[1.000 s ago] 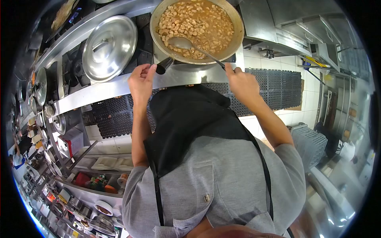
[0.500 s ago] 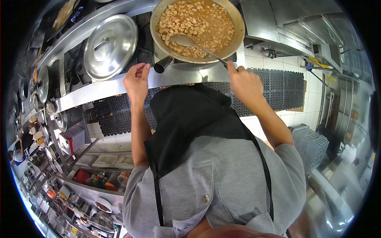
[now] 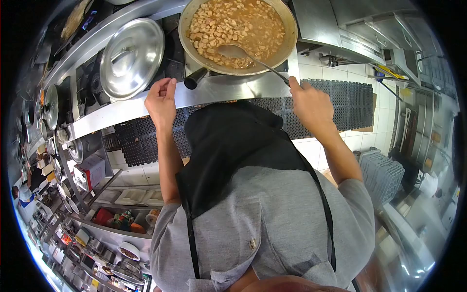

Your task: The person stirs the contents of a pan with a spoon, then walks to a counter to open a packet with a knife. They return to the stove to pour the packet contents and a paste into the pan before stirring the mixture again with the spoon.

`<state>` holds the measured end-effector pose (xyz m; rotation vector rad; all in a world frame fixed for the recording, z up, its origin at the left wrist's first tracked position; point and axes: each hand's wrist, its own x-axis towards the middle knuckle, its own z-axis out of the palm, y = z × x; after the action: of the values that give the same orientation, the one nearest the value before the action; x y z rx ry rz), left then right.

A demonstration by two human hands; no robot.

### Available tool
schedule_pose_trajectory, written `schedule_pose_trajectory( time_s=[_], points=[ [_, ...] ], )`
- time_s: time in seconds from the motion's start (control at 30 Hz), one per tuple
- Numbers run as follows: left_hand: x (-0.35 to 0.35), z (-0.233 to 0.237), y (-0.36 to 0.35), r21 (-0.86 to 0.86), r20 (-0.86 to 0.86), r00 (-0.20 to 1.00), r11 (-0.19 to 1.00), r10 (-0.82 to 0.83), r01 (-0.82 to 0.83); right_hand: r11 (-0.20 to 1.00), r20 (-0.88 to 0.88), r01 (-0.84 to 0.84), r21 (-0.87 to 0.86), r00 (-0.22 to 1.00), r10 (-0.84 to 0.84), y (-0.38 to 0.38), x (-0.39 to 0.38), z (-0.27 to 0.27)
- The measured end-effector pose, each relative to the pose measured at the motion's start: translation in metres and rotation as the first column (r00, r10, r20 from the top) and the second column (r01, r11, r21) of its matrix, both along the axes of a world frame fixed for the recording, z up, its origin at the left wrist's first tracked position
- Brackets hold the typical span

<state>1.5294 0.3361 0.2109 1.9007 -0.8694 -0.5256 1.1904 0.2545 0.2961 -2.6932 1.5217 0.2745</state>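
A long steel counter point(image 3: 228, 90) with burners runs across the far side of the kitchen, and the person stands right up against it in a grey shirt and black apron point(image 3: 233, 146). A black floor mat point(image 3: 146, 141) lies along its foot.

On the burner straight ahead sits a wide pan point(image 3: 293, 36), filled with pale chunks in brown sauce point(image 3: 233, 22). Its short black handle point(image 3: 195, 78) points toward the near left. To the left of the pan, on the next burner, lies a round steel lid point(image 3: 131, 57), knob up.

A metal ladle point(image 3: 255, 59) slants out of the pan: its bowl is down in the sauce at the near side, and its thin shaft crosses the near right rim.

The right hand point(image 3: 311, 104) has its grip closed around the end of that shaft, just in front of the counter edge. The left hand point(image 3: 160, 102) is at the counter edge on the left — grip loose and holding nothing, fingers raised, close to the black handle but apart from it.

Far down on the left, shelves point(image 3: 121, 221) carry bowls and containers — too small to make out.
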Motion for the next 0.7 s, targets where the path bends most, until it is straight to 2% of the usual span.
schedule_pose_trajectory(
  time_s=[0.27,0.53,0.7],
  points=[
    [0.000,0.006,0.000,0.008,-0.005,0.999,0.999,0.040,-0.040,1.000,0.004,-0.010,0.005,1.000,0.010,0.001,-0.016,0.030],
    [-0.006,0.008,0.002,-0.011,-0.013,0.999,0.999,0.039,-0.039,0.996,0.028,-0.081,0.037,0.996,0.080,-0.008,-0.029,0.019],
    [-0.013,0.012,0.002,-0.059,0.017,0.999,0.998,0.030,-0.029,0.994,0.138,-0.048,0.097,0.990,0.034,-0.013,-0.037,0.025]
  ],
)
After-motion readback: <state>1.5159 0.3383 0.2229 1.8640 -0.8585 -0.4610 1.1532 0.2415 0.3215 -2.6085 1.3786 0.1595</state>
